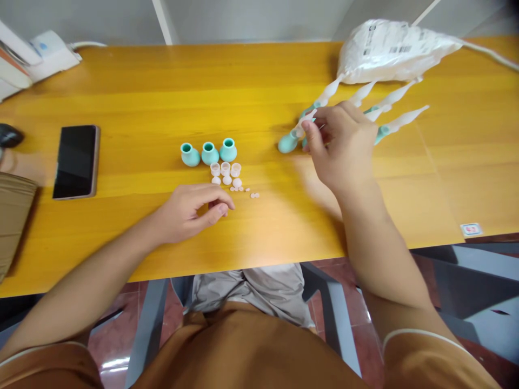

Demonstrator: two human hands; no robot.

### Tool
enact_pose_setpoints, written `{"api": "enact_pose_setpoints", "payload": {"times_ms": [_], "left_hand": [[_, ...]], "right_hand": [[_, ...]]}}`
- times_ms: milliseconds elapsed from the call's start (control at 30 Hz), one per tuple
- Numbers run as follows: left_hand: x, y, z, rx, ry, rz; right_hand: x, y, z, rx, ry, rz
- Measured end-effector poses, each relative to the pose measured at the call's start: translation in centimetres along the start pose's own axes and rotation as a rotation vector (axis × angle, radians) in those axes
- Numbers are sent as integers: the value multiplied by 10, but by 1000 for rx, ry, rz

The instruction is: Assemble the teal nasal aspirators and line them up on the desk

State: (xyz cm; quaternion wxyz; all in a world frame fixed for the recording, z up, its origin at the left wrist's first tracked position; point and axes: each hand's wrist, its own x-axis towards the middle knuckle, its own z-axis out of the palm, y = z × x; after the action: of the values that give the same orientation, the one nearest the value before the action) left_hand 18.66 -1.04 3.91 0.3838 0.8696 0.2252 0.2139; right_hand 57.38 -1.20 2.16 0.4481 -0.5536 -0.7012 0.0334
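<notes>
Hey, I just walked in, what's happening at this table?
A person sits at the table. Their right hand is at a white tapered tip on a teal bulb, beside other bulbs with tips. Their left hand is loosely curled near small white parts. Just beyond those, three open teal bulbs stand in a row without tips.
</notes>
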Motion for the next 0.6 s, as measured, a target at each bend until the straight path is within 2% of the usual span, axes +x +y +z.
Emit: {"api": "enact_pose_setpoints", "payload": {"times_ms": [167, 300, 367, 467, 600], "left_hand": [[0, -1, 0, -2, 22, 9], [1, -2, 2, -9, 156, -31], [1, -3, 2, -10, 246, -76], [1, -5, 2, 56, 352, -132], [3, -11, 1, 198, 389, -125]], "right_hand": [[-3, -23, -3, -81, 120, 40], [-15, -51, 0, -67, 215, 17], [-20, -58, 8, -19, 133, -54], [-26, -58, 25, 99, -82, -188], [-29, -54, 43, 229, -267, -301]]}}
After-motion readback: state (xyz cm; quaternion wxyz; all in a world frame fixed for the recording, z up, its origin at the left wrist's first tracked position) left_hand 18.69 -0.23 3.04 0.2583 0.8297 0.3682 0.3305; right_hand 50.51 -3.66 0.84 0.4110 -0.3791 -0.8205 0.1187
